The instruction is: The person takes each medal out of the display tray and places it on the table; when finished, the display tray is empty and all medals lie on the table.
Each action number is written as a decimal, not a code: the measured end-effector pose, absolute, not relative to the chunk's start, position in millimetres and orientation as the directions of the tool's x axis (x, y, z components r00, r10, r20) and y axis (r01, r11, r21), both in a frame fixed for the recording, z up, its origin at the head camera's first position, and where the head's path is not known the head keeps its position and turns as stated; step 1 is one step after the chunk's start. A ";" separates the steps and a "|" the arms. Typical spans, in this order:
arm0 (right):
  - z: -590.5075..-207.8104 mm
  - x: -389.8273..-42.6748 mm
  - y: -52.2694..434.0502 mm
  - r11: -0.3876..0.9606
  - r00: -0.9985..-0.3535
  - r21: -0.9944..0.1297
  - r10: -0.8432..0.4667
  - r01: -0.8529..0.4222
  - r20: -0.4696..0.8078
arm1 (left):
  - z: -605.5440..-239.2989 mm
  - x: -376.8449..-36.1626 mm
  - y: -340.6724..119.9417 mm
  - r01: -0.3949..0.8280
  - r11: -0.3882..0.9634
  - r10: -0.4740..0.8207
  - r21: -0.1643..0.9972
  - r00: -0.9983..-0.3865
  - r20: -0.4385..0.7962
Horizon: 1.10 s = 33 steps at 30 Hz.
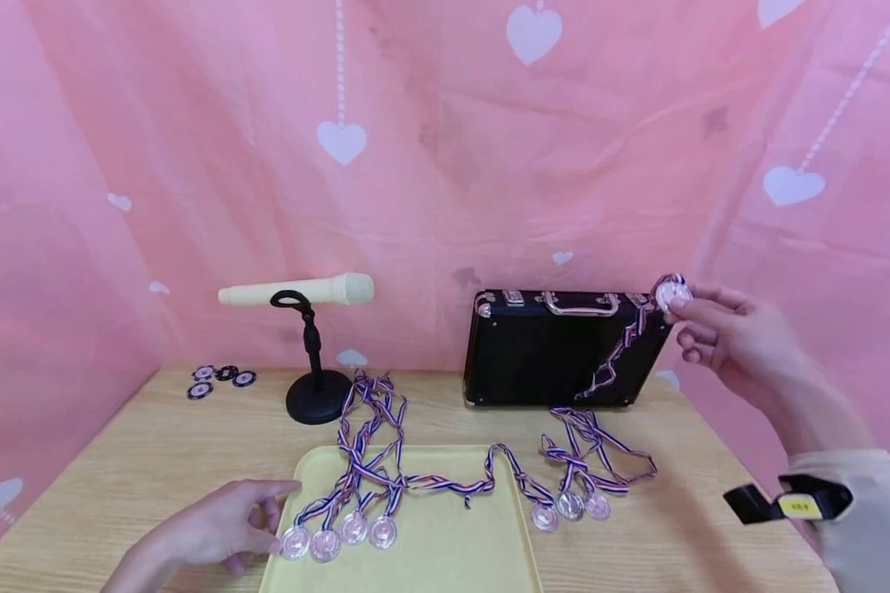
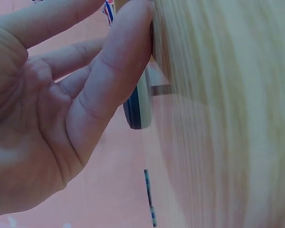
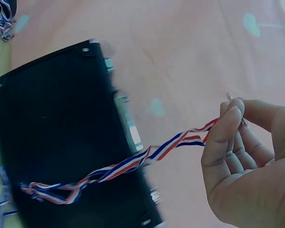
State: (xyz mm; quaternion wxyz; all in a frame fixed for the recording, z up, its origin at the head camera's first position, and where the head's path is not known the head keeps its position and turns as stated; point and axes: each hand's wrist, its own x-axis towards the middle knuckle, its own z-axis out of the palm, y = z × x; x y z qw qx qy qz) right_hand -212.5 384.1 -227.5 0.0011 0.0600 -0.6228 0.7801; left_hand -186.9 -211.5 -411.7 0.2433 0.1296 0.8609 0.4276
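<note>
My right hand (image 1: 742, 338) pinches a silver medal (image 1: 672, 295) between thumb and fingers, raised at the upper right corner of the black case. Its striped red, white and blue ribbon (image 3: 128, 164) hangs down across the case front in the right wrist view. Loosely bent and holding nothing, my left hand (image 1: 215, 523) is at the left edge of the yellow tray (image 1: 452, 543). Its thumb tip is right by the leftmost of several medals (image 1: 325, 544) on the tray, their ribbons bunched toward the back. Three more medals (image 1: 569, 505) lie right of the tray.
Behind the tray stands the black case (image 1: 556, 354), upright with its handle on top. A white microphone (image 1: 297, 290) rests on a black stand (image 1: 317, 397) at back left. Several poker chips (image 1: 202, 389) lie farther left. A pink heart-patterned cloth (image 1: 430, 206) hangs behind the wooden table (image 1: 129, 445).
</note>
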 end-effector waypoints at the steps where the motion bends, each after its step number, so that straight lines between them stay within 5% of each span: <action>1: -237.6 -207.7 387.1 -0.200 -0.993 -0.978 -0.080 -0.064 0.081 | -411.5 -186.9 -210.8 0.008 0.603 0.428 0.798 -0.848 -0.314; 13: -392.5 -149.9 389.6 0.312 -0.975 -0.933 -0.075 0.178 -0.211 | -409.4 -185.2 -215.4 0.109 0.575 0.487 0.811 -0.842 -0.232; 21: -409.7 -133.6 382.6 0.480 -0.969 -0.861 -0.078 0.170 -0.235 | -411.3 -185.6 -215.1 0.096 0.563 0.487 0.821 -0.841 -0.236; 28: -411.6 -127.8 379.0 0.499 -0.952 -0.839 -0.083 0.215 -0.293 | -411.1 -184.6 -215.6 0.100 0.563 0.493 0.820 -0.838 -0.236; 33: -410.5 -136.5 376.6 0.567 -0.972 -0.799 0.009 0.198 -0.235 | -410.8 -185.3 -215.3 0.085 0.566 0.481 0.820 -0.842 -0.244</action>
